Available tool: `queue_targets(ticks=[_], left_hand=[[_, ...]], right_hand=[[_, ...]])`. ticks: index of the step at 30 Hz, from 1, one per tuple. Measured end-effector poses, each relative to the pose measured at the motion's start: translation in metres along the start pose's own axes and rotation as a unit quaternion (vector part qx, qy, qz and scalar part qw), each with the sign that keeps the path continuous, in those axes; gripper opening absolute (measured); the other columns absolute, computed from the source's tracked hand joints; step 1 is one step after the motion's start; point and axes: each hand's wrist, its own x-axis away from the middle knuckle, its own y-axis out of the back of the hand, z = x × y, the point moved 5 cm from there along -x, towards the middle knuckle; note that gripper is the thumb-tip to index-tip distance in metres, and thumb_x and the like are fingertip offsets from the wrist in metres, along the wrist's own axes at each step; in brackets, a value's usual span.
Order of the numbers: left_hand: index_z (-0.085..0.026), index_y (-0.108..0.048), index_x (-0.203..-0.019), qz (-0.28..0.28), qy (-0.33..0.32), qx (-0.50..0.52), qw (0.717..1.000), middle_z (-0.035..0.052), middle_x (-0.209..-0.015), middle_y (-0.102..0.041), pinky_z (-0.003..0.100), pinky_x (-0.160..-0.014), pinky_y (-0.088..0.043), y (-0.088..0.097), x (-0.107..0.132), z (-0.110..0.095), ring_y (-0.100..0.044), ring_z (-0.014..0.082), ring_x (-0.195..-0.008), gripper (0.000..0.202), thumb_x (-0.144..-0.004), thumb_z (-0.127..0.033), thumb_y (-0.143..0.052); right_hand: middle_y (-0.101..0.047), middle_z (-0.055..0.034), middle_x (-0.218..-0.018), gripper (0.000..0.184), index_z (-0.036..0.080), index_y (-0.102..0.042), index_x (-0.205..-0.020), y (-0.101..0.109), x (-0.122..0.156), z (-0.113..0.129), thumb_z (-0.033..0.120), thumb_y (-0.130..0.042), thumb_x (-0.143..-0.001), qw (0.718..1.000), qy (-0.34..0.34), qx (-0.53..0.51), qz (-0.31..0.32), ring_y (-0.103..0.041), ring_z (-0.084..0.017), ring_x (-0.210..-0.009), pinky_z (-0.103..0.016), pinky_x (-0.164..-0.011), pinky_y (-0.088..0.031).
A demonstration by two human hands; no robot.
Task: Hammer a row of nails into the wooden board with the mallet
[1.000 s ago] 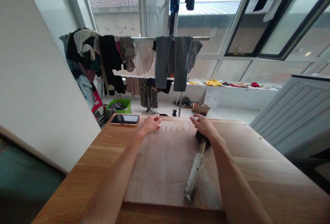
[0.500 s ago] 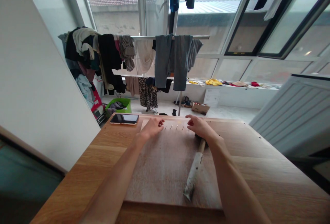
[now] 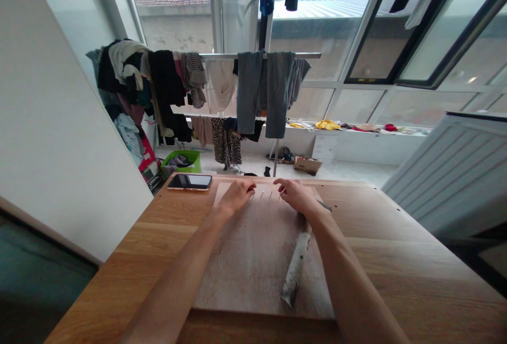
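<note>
A thin wooden board (image 3: 245, 265) lies on the table, with several nails (image 3: 271, 194) standing upright in a row near its far edge. My left hand (image 3: 238, 195) is at the left end of this row, fingers curled together beside a nail; whether they grip it is hidden. Over the right part of the row is my right hand (image 3: 296, 195), its index finger stretched out and apart from the bent fingers below. Under my right wrist a hammer (image 3: 295, 270) lies on the board, its worn whitish handle towards me and its dark head partly covered.
A phone (image 3: 189, 181) lies at the table's far left corner. Beyond the table (image 3: 380, 259) stand a rack hung with clothes (image 3: 249, 91), a green basket (image 3: 193, 160) and a cardboard box (image 3: 307, 165). A white ribbed panel (image 3: 447, 175) rises on the right.
My right hand has moved left along the row of nails, uncovering part of the hammer head. My left hand has shifted slightly right. The hammer stays on the board.
</note>
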Motion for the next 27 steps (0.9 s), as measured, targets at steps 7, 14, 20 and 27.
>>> queue_targets(ticks=[7,14,20,27], left_hand=[[-0.016,-0.072,-0.100,-0.007,0.007,0.033,0.999,0.0056,-0.091,-0.076,0.028,-0.086,-0.054,-0.009,-0.001,0.002,-0.072,0.0177,-0.086,0.018,-0.084,-0.009,-0.066],[-0.016,-0.074,-0.097,-0.030,-0.029,0.020,0.999,0.0064,-0.095,-0.076,0.030,-0.086,-0.053,-0.018,-0.005,-0.011,-0.070,0.0200,-0.090,0.018,-0.086,-0.009,-0.062],[-0.016,-0.073,-0.100,-0.014,-0.033,0.031,0.999,0.0073,-0.097,-0.076,0.030,-0.086,-0.052,-0.032,-0.006,-0.011,-0.069,0.0204,-0.090,0.024,-0.085,-0.006,-0.057],[-0.015,-0.071,-0.101,-0.022,0.024,0.137,0.990,0.0045,-0.085,-0.075,0.027,-0.080,-0.054,-0.025,-0.009,-0.008,-0.070,0.0164,-0.079,0.022,-0.081,-0.009,-0.064]], right_hand=[[-0.076,-0.0040,-0.082,0.039,0.018,-0.072,-0.108,-0.006,-0.005,0.010,0.000,-0.053,-0.078,0.999,0.029,-0.012,-0.011,-0.067,-0.016,-0.077,-0.023,-0.076,-0.046],[-0.076,-0.0066,-0.087,0.030,0.018,-0.075,-0.101,-0.019,-0.010,0.018,0.003,-0.057,-0.081,0.999,0.042,-0.004,-0.011,-0.068,-0.017,-0.084,-0.024,-0.079,-0.046],[-0.076,-0.0084,-0.089,0.022,0.018,-0.076,-0.088,-0.020,-0.009,0.023,0.006,-0.058,-0.083,0.999,0.045,0.001,-0.013,-0.067,-0.020,-0.088,-0.027,-0.081,-0.046],[-0.075,-0.0066,-0.086,0.020,0.018,-0.073,-0.089,-0.006,-0.007,0.030,0.008,-0.057,-0.083,0.998,0.047,-0.043,-0.023,-0.067,-0.018,-0.083,-0.026,-0.079,-0.046]])
